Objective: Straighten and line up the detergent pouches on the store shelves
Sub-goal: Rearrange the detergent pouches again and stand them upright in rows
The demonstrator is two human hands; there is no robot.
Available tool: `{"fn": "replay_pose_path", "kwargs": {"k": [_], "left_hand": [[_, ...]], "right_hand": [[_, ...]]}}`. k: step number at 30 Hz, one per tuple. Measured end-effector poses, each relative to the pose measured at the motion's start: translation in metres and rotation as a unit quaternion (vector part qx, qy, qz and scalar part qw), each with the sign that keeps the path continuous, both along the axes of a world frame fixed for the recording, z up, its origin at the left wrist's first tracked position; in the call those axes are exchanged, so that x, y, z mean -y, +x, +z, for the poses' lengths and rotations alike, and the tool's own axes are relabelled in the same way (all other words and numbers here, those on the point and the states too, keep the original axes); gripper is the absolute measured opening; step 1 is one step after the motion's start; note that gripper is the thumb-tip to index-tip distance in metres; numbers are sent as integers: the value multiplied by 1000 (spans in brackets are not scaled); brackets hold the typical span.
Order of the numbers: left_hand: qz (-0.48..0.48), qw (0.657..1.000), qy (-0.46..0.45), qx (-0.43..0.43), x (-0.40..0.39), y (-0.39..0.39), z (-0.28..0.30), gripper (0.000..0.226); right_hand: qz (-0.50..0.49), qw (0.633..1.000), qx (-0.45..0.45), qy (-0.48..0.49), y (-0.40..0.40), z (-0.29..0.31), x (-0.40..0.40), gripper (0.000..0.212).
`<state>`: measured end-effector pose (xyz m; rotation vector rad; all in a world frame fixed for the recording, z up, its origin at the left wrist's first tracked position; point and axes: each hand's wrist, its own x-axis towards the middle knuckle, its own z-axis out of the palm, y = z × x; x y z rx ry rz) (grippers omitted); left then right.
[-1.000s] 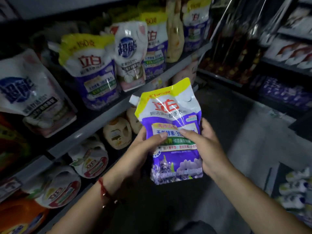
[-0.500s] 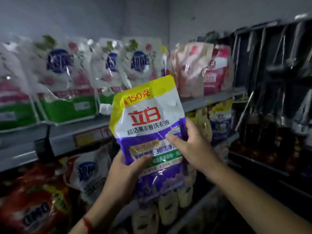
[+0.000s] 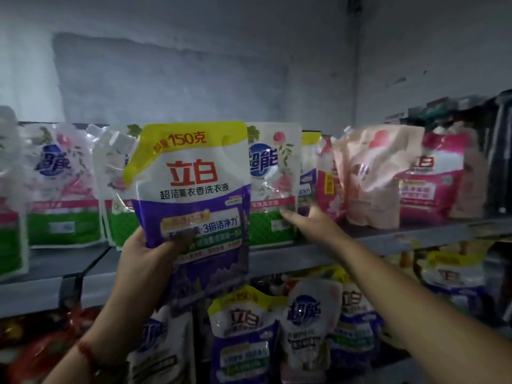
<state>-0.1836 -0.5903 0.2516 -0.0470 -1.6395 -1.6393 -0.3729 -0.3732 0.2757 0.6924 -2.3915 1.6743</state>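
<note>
My left hand (image 3: 146, 253) grips a purple, white and yellow detergent pouch (image 3: 194, 195) by its lower left side and holds it upright in front of the top shelf (image 3: 360, 245). My right hand (image 3: 307, 221) reaches out to the shelf with straight fingers. It touches the right edge of a white and green pouch (image 3: 273, 187) standing there. Just right of that, a second purple and yellow pouch (image 3: 309, 173) is mostly hidden. More white and green pouches (image 3: 61, 184) stand in a row to the left.
Pink pouches (image 3: 371, 176) and a magenta pouch (image 3: 435, 178) stand further right on the top shelf. The shelf below holds purple pouches (image 3: 243, 333), white pouches (image 3: 307, 322) and red packs (image 3: 36, 353). A bare grey wall rises behind.
My view has risen to the top shelf. My right hand has let go of the purple pouch and reached to the shelf. My left hand alone now holds the pouch, lifted higher.
</note>
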Motion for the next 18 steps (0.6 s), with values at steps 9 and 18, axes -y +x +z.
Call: {"fn": "replay_pose_path", "kwargs": {"k": [9, 18], "left_hand": [[185, 981, -40, -53, 16, 41, 15, 20], [234, 969, -38, -72, 49, 75, 31, 24]], "right_hand": [[113, 992, -57, -5, -35, 2, 40, 45], [168, 983, -76, -13, 24, 6, 142, 28]]}}
